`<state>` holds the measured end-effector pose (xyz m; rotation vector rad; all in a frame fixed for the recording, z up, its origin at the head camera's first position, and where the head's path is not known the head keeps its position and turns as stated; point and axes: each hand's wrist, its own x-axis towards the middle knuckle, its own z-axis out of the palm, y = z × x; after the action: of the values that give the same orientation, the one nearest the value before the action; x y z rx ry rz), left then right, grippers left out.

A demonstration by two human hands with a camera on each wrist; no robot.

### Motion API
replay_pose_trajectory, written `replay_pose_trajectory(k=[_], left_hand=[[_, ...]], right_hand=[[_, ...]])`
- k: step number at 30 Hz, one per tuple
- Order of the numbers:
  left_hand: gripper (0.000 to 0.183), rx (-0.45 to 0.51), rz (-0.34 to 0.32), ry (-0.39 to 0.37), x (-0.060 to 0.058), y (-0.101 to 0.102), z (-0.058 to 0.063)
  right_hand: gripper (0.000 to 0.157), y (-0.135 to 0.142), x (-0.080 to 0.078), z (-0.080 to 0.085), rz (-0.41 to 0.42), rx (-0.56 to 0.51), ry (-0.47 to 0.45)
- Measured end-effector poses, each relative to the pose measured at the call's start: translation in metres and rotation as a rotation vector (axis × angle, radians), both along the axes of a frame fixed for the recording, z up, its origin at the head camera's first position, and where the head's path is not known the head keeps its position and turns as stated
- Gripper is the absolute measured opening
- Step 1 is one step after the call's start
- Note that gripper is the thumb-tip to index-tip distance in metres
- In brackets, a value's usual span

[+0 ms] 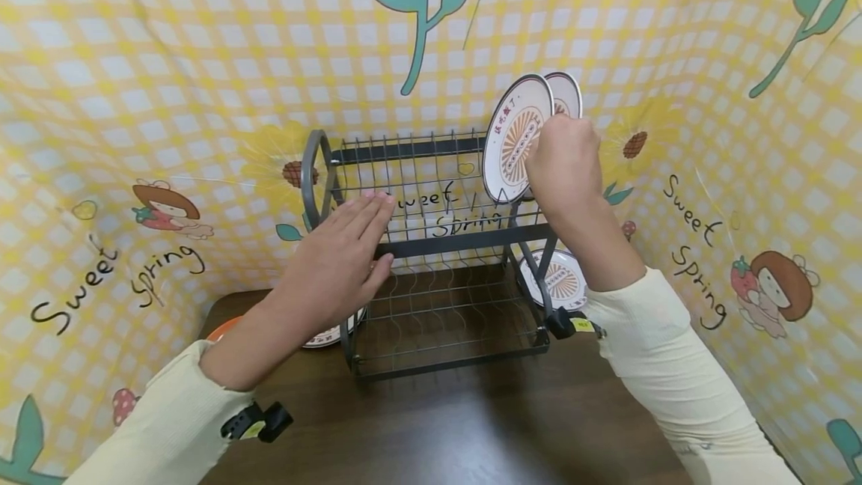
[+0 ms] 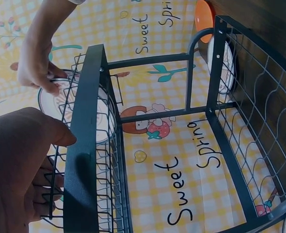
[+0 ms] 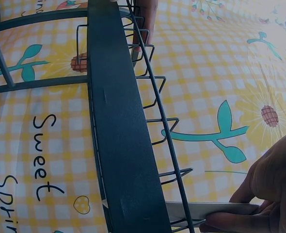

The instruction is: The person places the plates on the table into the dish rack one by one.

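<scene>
My right hand (image 1: 569, 163) pinches the right rim of a white plate (image 1: 512, 133) with an orange pattern. The plate stands upright in the top tier of a dark metal dish rack (image 1: 465, 240). Behind it shows part of a second, similar plate (image 1: 566, 92). The held plate appears edge-on in the right wrist view, its rim (image 3: 220, 208) between thumb and fingers. My left hand (image 1: 333, 260) rests on the left front of the top tier, fingers straight over the wires, thumb by the front bar (image 2: 82, 165). Its fingertips are partly behind wires in the left wrist view.
One more patterned plate (image 1: 555, 279) is at the rack's lower right. Another plate (image 1: 330, 335) shows at lower left, partly hidden by my left arm, near an orange dish (image 1: 222, 328). The rack stands on a dark wooden table (image 1: 431, 425) against yellow checked cloth (image 1: 236, 43).
</scene>
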<state>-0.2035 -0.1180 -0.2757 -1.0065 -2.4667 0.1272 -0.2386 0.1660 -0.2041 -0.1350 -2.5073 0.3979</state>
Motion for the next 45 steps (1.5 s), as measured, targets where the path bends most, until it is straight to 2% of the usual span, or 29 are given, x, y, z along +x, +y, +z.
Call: replay_pose_trajectory(k=[8, 14, 21, 26, 30, 34, 36, 39, 42, 45], left_hand=[[0.068, -0.003, 0.02, -0.021, 0.001, 0.0, 0.001], [0.068, 0.006, 0.023, -0.027, 0.001, 0.0, 0.0], [0.068, 0.003, 0.024, -0.034, 0.0, 0.001, 0.001], [0.069, 0.005, 0.026, -0.035, 0.0, 0.001, 0.001], [0.069, 0.015, 0.022, -0.025, 0.001, 0.001, 0.0], [0.069, 0.023, 0.017, -0.017, 0.001, 0.0, -0.002], [0.069, 0.03, 0.013, -0.012, 0.0, 0.0, -0.002], [0.069, 0.047, 0.007, -0.003, 0.0, 0.0, -0.004], [0.068, 0.074, -0.009, 0.022, -0.001, 0.001, -0.006], [0.067, 0.098, -0.027, 0.055, -0.002, 0.001, -0.007]], right_hand=[[0.027, -0.001, -0.001, -0.004, -0.002, -0.036, 0.002], [0.036, 0.0, 0.001, -0.004, -0.008, -0.038, -0.018], [0.042, -0.002, 0.008, 0.001, -0.028, -0.107, -0.028], [0.045, -0.005, 0.013, 0.004, -0.052, -0.095, -0.047], [0.051, -0.003, 0.02, 0.006, -0.099, -0.038, -0.067], [0.054, 0.0, 0.029, 0.006, -0.102, -0.013, -0.019], [0.054, 0.005, 0.037, 0.006, -0.086, -0.042, 0.028], [0.05, 0.017, 0.049, 0.0, -0.036, -0.12, 0.161], [0.042, 0.035, 0.059, -0.014, 0.033, -0.208, 0.315], [0.038, 0.057, 0.065, -0.03, 0.076, -0.312, 0.331]])
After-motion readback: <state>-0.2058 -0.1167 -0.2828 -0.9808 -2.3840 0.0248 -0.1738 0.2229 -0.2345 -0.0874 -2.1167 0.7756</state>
